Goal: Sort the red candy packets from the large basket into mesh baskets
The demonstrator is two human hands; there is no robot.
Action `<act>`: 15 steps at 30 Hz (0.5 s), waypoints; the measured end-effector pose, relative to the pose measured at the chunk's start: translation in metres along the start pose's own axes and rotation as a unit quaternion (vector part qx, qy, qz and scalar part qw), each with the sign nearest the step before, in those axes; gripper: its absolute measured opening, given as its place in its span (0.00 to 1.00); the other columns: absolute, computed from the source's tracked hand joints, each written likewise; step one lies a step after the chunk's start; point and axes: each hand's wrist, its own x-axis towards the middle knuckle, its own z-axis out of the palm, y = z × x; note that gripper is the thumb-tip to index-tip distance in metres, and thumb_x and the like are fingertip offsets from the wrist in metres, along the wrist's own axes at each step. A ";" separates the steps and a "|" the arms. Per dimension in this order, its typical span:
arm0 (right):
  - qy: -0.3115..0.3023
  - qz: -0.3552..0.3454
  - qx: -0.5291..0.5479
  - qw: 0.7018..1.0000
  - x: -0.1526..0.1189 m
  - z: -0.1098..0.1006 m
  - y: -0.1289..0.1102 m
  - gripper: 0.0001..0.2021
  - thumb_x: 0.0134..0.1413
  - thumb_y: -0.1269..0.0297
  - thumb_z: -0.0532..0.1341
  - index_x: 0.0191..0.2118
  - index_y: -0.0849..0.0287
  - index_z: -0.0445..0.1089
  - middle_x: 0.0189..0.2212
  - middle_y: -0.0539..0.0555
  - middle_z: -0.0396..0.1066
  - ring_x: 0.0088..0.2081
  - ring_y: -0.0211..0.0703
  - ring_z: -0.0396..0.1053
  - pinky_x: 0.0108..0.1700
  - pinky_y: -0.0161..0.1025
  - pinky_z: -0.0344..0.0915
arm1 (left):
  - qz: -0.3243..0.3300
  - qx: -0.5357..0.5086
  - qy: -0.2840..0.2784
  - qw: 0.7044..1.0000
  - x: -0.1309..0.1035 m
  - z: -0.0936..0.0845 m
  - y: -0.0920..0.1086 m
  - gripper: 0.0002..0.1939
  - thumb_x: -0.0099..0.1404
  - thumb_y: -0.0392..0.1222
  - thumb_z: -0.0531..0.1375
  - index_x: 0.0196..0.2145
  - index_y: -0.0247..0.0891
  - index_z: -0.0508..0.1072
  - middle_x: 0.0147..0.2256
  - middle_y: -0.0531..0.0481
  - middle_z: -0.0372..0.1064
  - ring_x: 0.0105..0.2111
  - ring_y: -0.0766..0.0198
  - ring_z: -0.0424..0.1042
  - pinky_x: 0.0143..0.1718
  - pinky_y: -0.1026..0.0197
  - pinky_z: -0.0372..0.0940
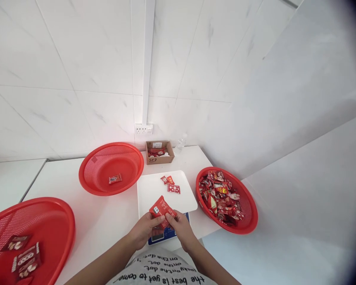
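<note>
Both my hands hold a red candy packet [161,206] with a small white label, in front of my body. On its left edge my left hand [146,227] closes its fingers. My right hand [180,228] pinches the packet from the other side, thumbs nearly meeting. Just beyond them lies a white tray [148,186], the pan of a scale with a blue base [166,234]. Several small red and white wrapped candies [173,189] lie on the tray. The packet hides part of the scale's front.
A red basket [250,206] piled with wrapped candies stands right. Another red basket [90,170] with one packet [115,179] is left of the tray. At lower left, a third red basket [67,221] holds brown packets [26,261]. A cardboard box [160,160] and clear bottle [180,143] stand behind.
</note>
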 end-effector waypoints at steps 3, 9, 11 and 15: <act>0.020 -0.014 -0.026 0.999 -0.003 0.006 0.009 0.19 0.45 0.45 0.59 0.24 0.60 0.64 0.20 0.48 0.61 0.24 0.36 0.56 0.27 0.34 0.55 | -0.006 0.007 0.003 1.000 -0.002 -0.005 -0.006 0.20 0.51 0.49 0.66 0.39 0.35 0.72 0.36 0.46 0.72 0.34 0.64 0.70 0.35 0.64 0.63; 0.009 0.015 -0.041 0.999 -0.008 0.016 0.020 0.20 0.46 0.44 0.57 0.24 0.59 0.62 0.18 0.47 0.60 0.22 0.35 0.56 0.25 0.34 0.54 | -0.028 -0.001 0.010 1.000 -0.004 -0.016 -0.015 0.20 0.48 0.48 0.67 0.36 0.35 0.73 0.32 0.46 0.73 0.31 0.64 0.70 0.34 0.64 0.63; -0.014 0.028 -0.029 0.999 -0.009 0.019 0.020 0.20 0.47 0.45 0.56 0.25 0.60 0.63 0.19 0.47 0.60 0.21 0.34 0.57 0.25 0.34 0.55 | -0.024 0.008 0.005 1.000 -0.003 -0.021 -0.015 0.19 0.48 0.48 0.67 0.35 0.34 0.73 0.31 0.46 0.73 0.32 0.63 0.71 0.34 0.63 0.63; -0.028 0.059 -0.018 0.998 -0.008 0.017 0.020 0.18 0.49 0.48 0.55 0.32 0.60 0.66 0.26 0.50 0.68 0.26 0.36 0.64 0.28 0.34 0.59 | 0.010 0.001 0.036 0.999 0.001 -0.036 0.003 0.15 0.49 0.45 0.67 0.33 0.34 0.73 0.32 0.46 0.74 0.31 0.63 0.71 0.34 0.63 0.64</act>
